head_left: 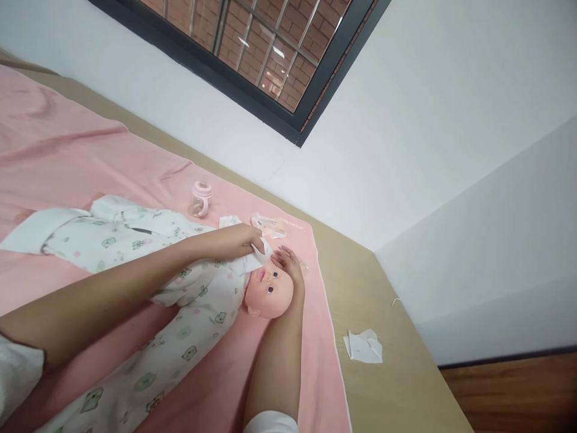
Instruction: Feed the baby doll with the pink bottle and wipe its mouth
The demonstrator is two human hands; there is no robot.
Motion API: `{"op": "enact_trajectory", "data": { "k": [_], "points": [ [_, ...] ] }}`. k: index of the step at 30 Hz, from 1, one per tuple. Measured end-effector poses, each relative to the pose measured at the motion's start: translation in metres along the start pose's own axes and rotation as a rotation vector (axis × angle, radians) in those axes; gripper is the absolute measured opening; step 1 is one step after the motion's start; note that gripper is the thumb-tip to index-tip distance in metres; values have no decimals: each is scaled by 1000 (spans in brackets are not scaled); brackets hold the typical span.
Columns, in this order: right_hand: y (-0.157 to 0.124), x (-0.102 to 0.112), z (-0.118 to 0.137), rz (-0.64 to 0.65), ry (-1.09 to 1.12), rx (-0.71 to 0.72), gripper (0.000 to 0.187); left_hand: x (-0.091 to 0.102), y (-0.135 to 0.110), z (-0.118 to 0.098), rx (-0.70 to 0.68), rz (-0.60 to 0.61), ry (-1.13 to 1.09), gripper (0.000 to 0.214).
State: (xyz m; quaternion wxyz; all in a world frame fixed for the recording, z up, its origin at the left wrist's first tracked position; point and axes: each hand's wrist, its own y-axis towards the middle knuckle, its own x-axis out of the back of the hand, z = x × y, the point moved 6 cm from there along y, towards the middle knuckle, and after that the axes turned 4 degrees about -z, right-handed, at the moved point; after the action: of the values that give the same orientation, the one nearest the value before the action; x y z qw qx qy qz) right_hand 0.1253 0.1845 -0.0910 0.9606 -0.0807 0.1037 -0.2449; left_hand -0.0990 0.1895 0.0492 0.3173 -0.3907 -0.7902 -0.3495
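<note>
Here, a person's left hand (237,240) pinches a white folded wipe (255,260) between thumb and fingers against the face of a pale plastic baby doll (270,291) in a white animal-print sleepsuit. The right hand (291,264) lies with fingers loosely spread over the crown of the doll's head. The doll lies face up on a pink cotton sheet (67,156), its long axis running from the head at the right to the legs at the near left. Both hands meet at the head end, the left arm reaching along the body and the right coming up from the near edge. On the far side of the sheet stands a small pink handled baby bottle (201,198); whether it holds anything cannot be told. Right of it lies a clear crinkled plastic packet (270,225), and well apart on the tan wooden surface (396,385) sits a crumpled white tissue (364,347).
</note>
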Motion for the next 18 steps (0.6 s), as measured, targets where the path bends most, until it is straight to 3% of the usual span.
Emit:
{"op": "enact_trajectory", "data": {
  "k": [8,18],
  "points": [
    [1,-1,1,6,-13,16,43,-10,2,0,-55,1,54,38],
    [3,-1,-2,23,18,24,43,-9,0,6,-3,52,21,49]
  ]
}}
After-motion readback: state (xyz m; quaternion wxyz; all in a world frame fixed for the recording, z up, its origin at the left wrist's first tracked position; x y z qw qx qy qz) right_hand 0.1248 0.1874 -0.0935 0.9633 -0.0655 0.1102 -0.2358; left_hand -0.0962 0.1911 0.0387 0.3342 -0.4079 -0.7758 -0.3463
